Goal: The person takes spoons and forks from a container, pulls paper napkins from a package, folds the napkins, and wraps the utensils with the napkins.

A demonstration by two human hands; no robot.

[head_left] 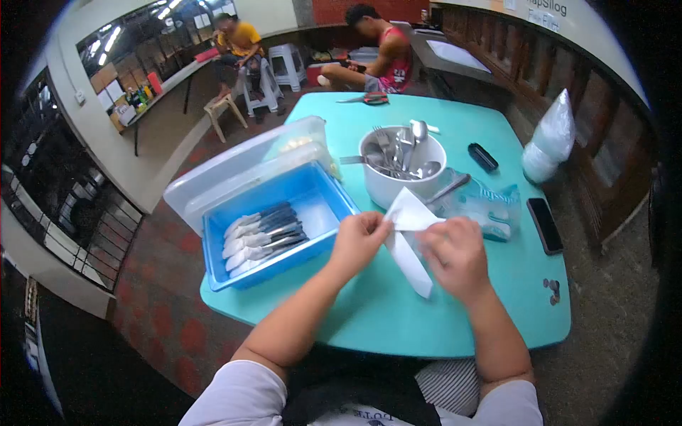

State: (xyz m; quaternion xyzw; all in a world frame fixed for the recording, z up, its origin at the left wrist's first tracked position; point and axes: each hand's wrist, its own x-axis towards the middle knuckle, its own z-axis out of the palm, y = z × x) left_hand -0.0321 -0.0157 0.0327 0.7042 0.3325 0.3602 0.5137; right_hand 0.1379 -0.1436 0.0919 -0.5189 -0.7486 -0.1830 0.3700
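A white paper napkin (408, 213) is folded at an angle between my hands, with a long tail (410, 266) hanging down toward me. My left hand (361, 240) pinches its left side. At the right side, the closed fingers of my right hand (456, 254) grip the napkin, slightly blurred. A metal utensil handle (451, 186) sticks out past the napkin at upper right; its other end is hidden. Just beyond stands a white tub (398, 186) of loose spoons and forks (405, 150). To the left, a blue bin (330, 186) holds several napkin-wrapped utensils (261, 238).
A clear plastic lid (245, 167) leans behind the bin. On the turquoise table (369, 319) lie a plastic napkin pack (490, 211), phone (545, 226), black case (483, 157), coins (553, 290) and scissors (369, 99). Two people (245, 42) (383, 53) sit beyond.
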